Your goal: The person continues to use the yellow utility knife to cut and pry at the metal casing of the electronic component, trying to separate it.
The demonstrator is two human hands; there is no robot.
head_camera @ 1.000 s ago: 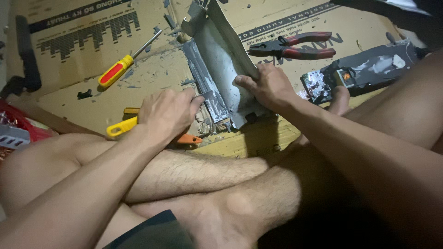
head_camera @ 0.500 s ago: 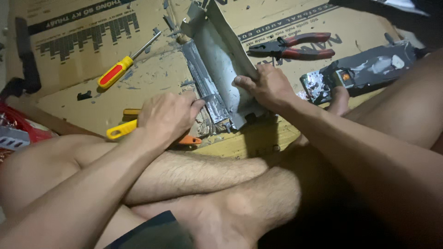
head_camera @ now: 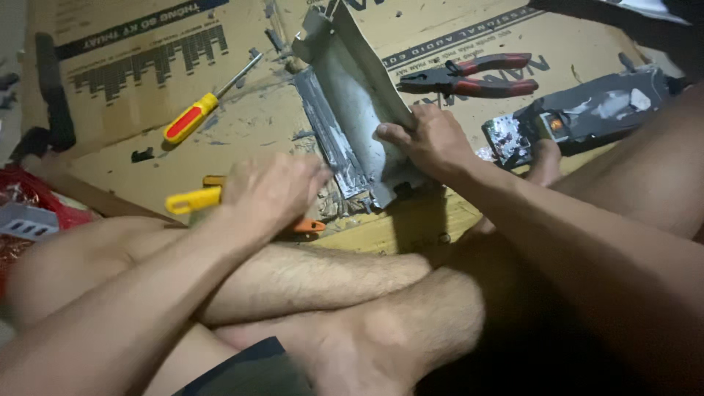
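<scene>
I've got R hand (head_camera: 433, 139) gripping the grey metal housing (head_camera: 352, 110), L hand (head_camera: 271, 192) curled at its 7 o'clock corner, grip unclear; sharp edge could cut fingers if it slips.

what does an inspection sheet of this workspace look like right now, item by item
surface: flattened cardboard on the floor, scuffed, with grey debris
job's things: bent grey metal panel, tilted up
clutter: red-and-yellow screwdriver; red-handled pliers; yellow-handled tool; dark device with circuit board
grippers: right hand grips the panel's lower edge; left hand blurred, beside the panel over the yellow-handled tool, grip unclear
cables: nothing seen
surroundings: crossed bare legs; red object at left edge
</scene>
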